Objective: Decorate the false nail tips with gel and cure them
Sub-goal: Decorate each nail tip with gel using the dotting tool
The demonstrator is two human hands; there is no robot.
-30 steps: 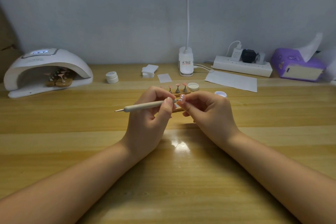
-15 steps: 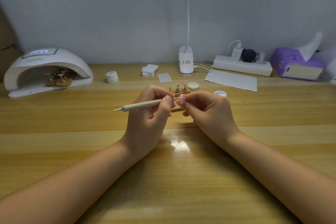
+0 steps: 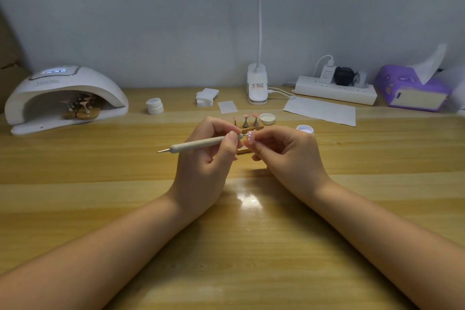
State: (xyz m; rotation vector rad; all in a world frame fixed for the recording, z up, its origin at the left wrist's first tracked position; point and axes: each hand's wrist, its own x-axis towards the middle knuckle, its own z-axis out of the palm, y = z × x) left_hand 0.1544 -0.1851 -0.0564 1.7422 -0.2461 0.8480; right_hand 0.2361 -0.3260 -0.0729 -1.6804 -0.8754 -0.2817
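Over wooden table [image 3: 100,196], left hand [image 3: 201,166] grips dotting pen [image 3: 201,144], right hand [image 3: 289,158] pinches nail tip [image 3: 249,138].

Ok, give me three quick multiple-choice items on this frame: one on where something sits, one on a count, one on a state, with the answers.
1. Where does the curing lamp stand?
A. far left of the table
B. beside the tissue box
C. in front of the power strip

2. How many pink nail tips stand on the wooden holder behind the hands?
A. one
B. three
C. six

3. What is the left hand doing?
A. lying flat on the table
B. gripping the dotting pen
C. holding a gel pot lid

Answers:
1 A, the lamp sits at the table's far left, away from the tissue box and power strip.
2 B, three tips show on stands there.
3 B, its fingers curl round the dotting pen, whose tip meets the nail tip pinched by the right hand.
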